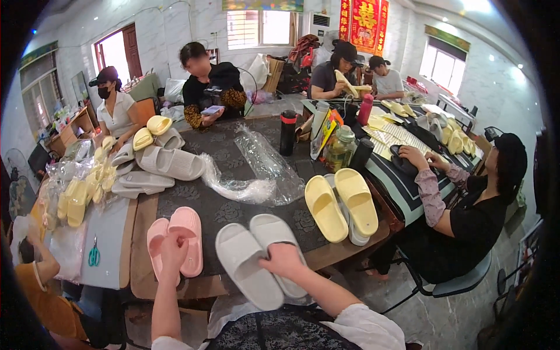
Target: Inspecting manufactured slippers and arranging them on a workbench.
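At the near edge of the table, my left hand (174, 252) is closed on a pair of pink slippers (191, 261), its fingers partly hidden at the straps. My right hand (284, 261) grips a pair of grey slippers (240, 256), the fingers tucked under the strap of the right one. These grey slippers are tilted and reach past the table's front edge. To the right lies a pair of yellow slippers (324, 210), resting on another light grey pair that shows only at its edges.
Clear plastic wrap (267, 166) lies mid-table. Grey slippers (169, 161) are heaped at the left, beside bagged yellow ones (76, 201) and teal-handled scissors (94, 254). A black bottle (287, 133) and a glass jar (341, 149) stand at the back right. Several people sit around.
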`<action>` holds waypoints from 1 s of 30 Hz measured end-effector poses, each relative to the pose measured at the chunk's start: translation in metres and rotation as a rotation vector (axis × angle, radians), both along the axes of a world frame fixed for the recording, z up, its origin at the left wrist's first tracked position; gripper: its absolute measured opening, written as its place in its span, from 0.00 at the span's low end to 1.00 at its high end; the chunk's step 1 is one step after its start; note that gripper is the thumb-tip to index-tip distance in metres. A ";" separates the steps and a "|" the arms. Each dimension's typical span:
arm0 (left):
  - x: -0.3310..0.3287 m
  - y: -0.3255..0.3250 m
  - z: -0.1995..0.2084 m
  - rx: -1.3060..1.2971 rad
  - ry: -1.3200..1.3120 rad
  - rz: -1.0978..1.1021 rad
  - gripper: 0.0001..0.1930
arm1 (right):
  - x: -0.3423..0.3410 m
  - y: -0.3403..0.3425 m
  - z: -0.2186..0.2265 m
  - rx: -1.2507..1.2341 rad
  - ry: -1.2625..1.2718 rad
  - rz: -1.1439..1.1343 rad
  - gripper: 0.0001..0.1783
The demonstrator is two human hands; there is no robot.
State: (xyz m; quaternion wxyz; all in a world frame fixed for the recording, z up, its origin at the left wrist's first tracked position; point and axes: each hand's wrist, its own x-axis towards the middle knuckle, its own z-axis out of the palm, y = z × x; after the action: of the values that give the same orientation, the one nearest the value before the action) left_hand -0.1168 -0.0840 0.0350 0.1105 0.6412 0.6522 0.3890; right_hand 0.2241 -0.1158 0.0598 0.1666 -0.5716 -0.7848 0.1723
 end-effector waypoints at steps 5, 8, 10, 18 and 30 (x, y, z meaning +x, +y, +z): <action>-0.008 -0.013 0.022 0.183 0.282 0.136 0.18 | 0.092 0.006 0.055 0.226 0.089 -0.320 0.22; -0.032 -0.015 0.010 0.173 0.446 0.320 0.29 | 0.141 0.023 0.106 0.451 0.141 -0.531 0.16; -0.028 -0.017 0.010 0.122 0.463 0.335 0.31 | 0.197 0.047 0.103 0.527 0.196 -0.615 0.14; -0.024 -0.013 0.010 0.028 0.462 0.295 0.36 | 0.332 0.098 0.072 0.219 0.021 -0.638 0.16; -0.025 -0.024 0.020 0.067 0.422 0.249 0.28 | 0.272 0.060 0.042 0.285 0.364 -0.696 0.40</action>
State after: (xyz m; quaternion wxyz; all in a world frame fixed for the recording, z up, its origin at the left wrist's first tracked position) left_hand -0.1418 -0.1083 0.0547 -0.0983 0.6262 0.7217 0.2783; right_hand 0.4964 -0.0557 0.1022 0.4283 -0.7342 -0.5184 0.0937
